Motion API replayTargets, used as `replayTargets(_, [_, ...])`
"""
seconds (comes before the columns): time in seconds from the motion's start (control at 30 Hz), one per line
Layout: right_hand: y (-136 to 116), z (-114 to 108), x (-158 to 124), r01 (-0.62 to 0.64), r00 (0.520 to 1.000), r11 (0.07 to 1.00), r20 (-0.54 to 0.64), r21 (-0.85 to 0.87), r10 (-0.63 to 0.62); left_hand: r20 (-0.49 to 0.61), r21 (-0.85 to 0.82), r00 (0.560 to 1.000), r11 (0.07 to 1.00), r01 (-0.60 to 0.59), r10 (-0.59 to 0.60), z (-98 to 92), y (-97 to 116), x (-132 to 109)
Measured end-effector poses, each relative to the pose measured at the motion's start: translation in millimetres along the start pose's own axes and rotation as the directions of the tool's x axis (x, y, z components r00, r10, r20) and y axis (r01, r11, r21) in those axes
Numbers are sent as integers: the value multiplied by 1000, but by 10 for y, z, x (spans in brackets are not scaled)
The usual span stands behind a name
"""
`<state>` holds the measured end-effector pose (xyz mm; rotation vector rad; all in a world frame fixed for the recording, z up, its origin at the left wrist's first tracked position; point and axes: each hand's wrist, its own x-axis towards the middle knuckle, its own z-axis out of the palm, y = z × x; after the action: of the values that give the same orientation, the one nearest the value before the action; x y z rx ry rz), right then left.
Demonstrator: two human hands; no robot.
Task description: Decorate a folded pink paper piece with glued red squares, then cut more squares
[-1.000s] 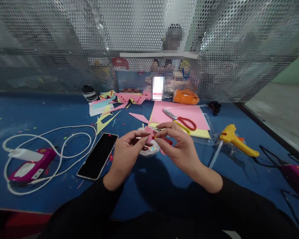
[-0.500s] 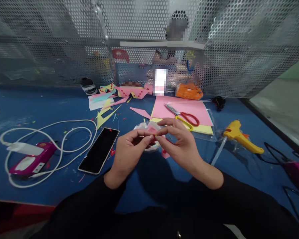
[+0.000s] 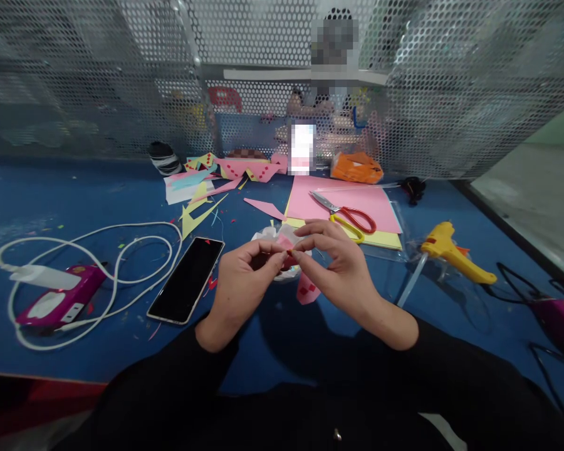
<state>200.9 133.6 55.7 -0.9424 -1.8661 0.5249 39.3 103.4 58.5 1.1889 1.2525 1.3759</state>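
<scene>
My left hand (image 3: 244,282) and my right hand (image 3: 338,269) meet at the centre of the view. Thumb and fingers of both are pinched together on a small red piece (image 3: 290,252), mostly covered by the fingertips. Just beneath and behind them sits a crumpled white wrapping (image 3: 266,234) with pink and red bits in it, partly hidden by my hands. A pink paper strip with red diamonds (image 3: 307,290) pokes out below my right hand.
A phone (image 3: 187,280) and a cabled purple power strip (image 3: 63,294) lie left. Scissors (image 3: 345,213) rest on pink paper (image 3: 305,194); a yellow glue gun (image 3: 444,250) lies right. Paper scraps (image 3: 202,213) and an orange packet (image 3: 357,168) are near the perforated metal screen (image 3: 258,37).
Both hands keep their pinch with only slight finger movement. More of the diamond-patterned pink strip shows below my right hand. The whole view has shifted slightly.
</scene>
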Motion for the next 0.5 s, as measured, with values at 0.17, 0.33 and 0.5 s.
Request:
replayTargets(0.17, [1, 12, 0, -6, 1000, 1000, -4, 28, 7, 0, 11, 999, 999, 39, -39, -2, 5, -1])
replayTargets(0.33, [-2, 19, -3, -26, 1000, 999, -6, 41, 26, 0, 16, 998, 998, 59, -59, -6, -3, -2])
replayTargets(0.5, [-5, 18, -9, -42, 999, 998, -8, 51, 42, -2, -5, 998, 998, 67, -67, -11, -29, 2])
